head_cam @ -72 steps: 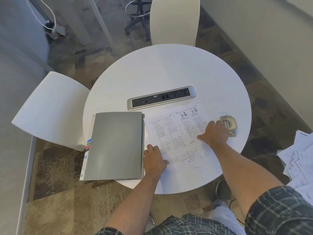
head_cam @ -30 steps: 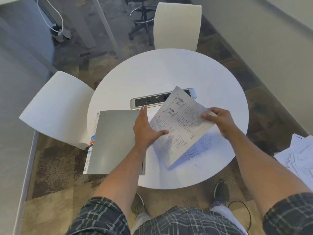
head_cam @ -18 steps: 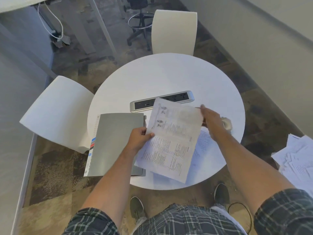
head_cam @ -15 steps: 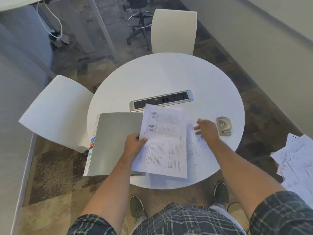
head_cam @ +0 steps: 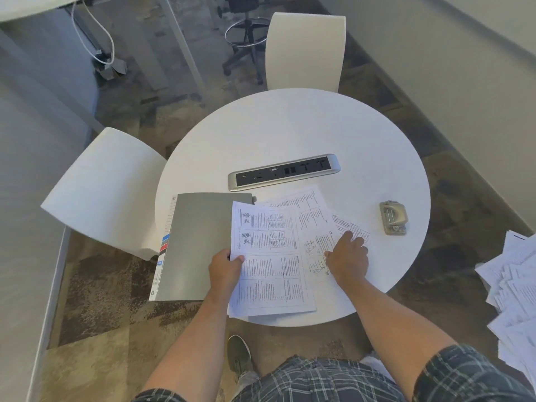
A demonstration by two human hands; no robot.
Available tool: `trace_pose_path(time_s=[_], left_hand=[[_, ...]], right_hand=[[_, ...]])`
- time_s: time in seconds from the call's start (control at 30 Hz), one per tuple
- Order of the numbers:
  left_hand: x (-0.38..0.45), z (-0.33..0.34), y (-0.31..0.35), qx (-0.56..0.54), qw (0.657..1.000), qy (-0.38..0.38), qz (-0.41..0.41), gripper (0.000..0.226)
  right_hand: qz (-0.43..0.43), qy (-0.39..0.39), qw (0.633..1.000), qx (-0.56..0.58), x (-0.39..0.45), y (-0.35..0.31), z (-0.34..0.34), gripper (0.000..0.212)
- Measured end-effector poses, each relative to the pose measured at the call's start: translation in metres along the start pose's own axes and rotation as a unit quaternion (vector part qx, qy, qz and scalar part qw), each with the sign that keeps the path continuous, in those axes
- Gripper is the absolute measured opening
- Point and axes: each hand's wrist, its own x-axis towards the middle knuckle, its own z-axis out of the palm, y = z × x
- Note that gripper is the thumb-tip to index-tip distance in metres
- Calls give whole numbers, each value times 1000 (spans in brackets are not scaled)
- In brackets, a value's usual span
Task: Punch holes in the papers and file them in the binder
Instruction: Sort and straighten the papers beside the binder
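Left hand (head_cam: 224, 268) fingers pinch 1 sheet (head_cam: 269, 259); right hand (head_cam: 346, 258) fingers spread on 2 papers (head_cam: 316, 216).

No text could be read. The printed sheet (head_cam: 269, 259) at centre frame carried ruled tables, small figures and dense lines of print, all too fine to make out. The binder (head_cam: 200, 245) to its left bore blue and red index tabs and a small label along its left edge, likewise illegible.
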Motion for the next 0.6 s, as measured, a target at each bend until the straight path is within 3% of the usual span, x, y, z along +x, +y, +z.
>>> trace_pose_path(time_s=[0.3, 0.6], left_hand=[[3, 5, -3, -7, 1000, -11, -3, 3], [5, 10, -7, -1, 1000, -15, -7, 4]], right_hand=[[13, 4, 999, 38, 2, -4, 7, 75], [25, 16, 999, 19, -3, -9, 4, 55]])
